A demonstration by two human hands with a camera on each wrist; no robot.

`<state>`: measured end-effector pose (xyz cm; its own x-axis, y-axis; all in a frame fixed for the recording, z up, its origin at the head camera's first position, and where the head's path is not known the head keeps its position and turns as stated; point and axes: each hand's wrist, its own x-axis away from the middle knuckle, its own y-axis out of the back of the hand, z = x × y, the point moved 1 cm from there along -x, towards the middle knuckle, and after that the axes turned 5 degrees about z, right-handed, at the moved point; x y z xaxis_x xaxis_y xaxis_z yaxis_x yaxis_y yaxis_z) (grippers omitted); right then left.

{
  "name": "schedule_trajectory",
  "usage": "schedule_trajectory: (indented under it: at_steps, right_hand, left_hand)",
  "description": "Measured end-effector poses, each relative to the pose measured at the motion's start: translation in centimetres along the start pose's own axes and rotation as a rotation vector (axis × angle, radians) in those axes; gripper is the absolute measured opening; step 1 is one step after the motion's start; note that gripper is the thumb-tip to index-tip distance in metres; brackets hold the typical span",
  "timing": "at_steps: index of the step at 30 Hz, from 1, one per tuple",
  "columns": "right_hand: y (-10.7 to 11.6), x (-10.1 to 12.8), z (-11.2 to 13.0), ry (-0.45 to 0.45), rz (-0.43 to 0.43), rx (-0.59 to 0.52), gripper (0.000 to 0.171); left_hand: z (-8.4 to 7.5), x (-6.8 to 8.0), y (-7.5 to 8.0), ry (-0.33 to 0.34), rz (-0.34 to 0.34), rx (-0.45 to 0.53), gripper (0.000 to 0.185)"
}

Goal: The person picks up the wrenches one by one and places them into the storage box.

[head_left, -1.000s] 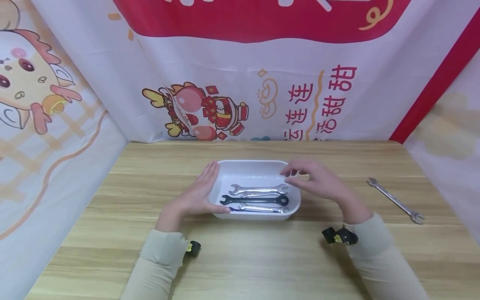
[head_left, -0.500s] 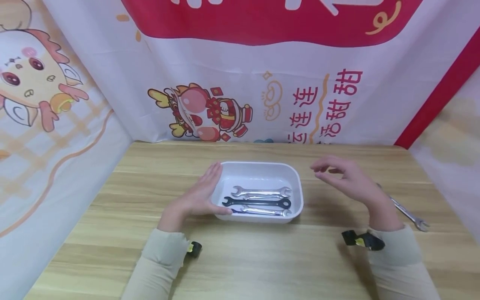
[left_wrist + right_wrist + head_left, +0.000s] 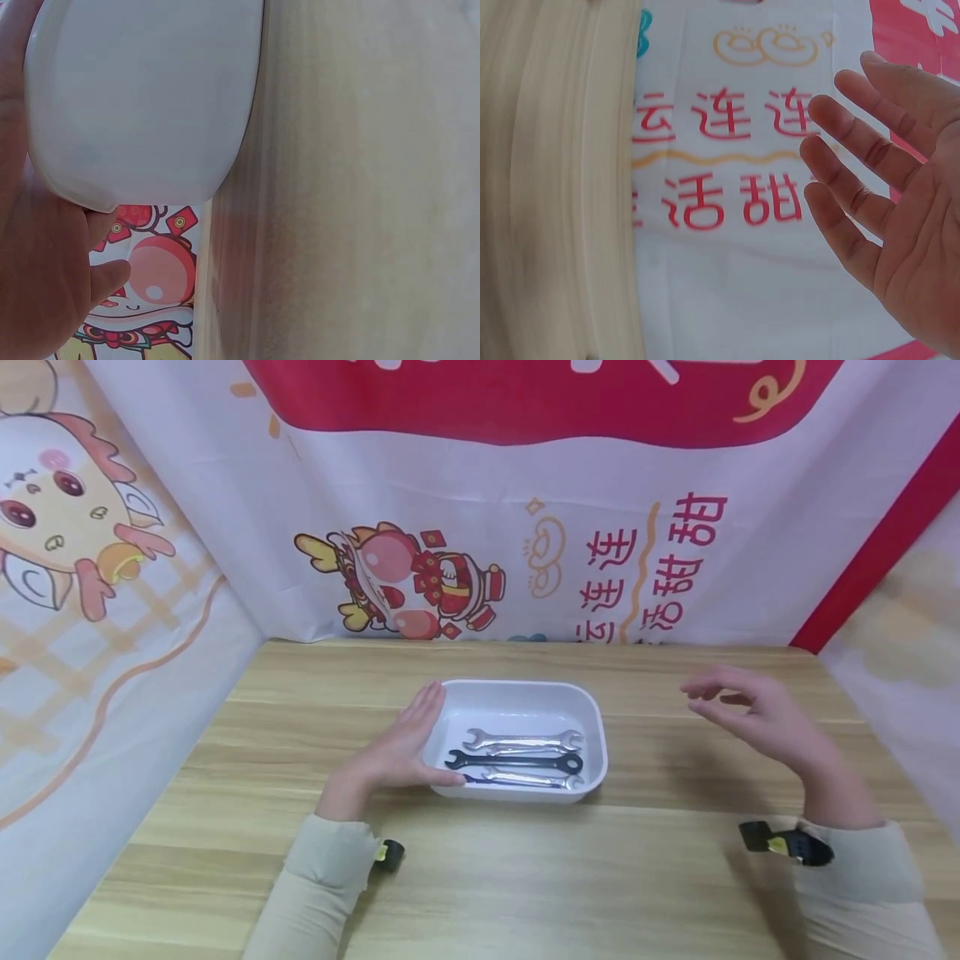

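Note:
In the head view a white plastic box (image 3: 517, 693) stands on the table with several wrenches in it. A silver open-end wrench (image 3: 521, 742) lies farthest back, and a black wrench (image 3: 513, 762) with a ring end lies in front of it. Nearest the front wall is another silver wrench (image 3: 525, 775). My left hand (image 3: 397, 747) holds the box's left end, thumb at the front rim and fingers along the far left corner. Over the table to the right of the box, my right hand (image 3: 757, 710) hangs with loosely bent fingers and holds nothing.
The wooden table (image 3: 525, 877) runs back to a printed cloth (image 3: 465, 477) hanging along its far edge. More cloth hangs at both sides. A small camera is strapped to each wrist. The loose wrench on the right is hidden by my right arm.
My right hand has moved right, from the box's right rim to well away from it, and its arm now covers the loose wrench. My left hand has stayed on the box.

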<state>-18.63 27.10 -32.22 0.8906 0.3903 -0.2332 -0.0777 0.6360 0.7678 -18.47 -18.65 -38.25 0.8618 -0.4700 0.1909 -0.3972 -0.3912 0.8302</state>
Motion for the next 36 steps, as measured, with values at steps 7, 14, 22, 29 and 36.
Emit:
schedule_trajectory:
  at_steps: [7,14,22,29,36]
  right_hand:
    - [1.4,1.4,-2.1,-0.017,-0.023,-0.007,0.022]
    - [2.7,2.2,-3.9,0.006,-0.022,0.040,0.026]
    - [3.7,3.6,-6.2,-0.059,-0.025,0.202,0.018]
    - [4.1,4.5,-7.9,-0.089,0.011,0.297,0.015]
    - [3.9,4.9,-9.4,-0.146,0.094,0.310,0.016]
  left_hand:
    - [0.1,0.0,0.0,0.003,0.008,-0.012,0.135]
    - [0.1,0.1,0.1,0.008,-0.001,-0.006,0.134]
    - [0.0,-0.1,0.1,0.005,0.007,-0.013,0.135]
    - [0.0,-0.3,0.1,0.007,0.010,-0.014,0.134]
    - [0.1,-0.2,0.1,0.010,0.010,-0.017,0.136]
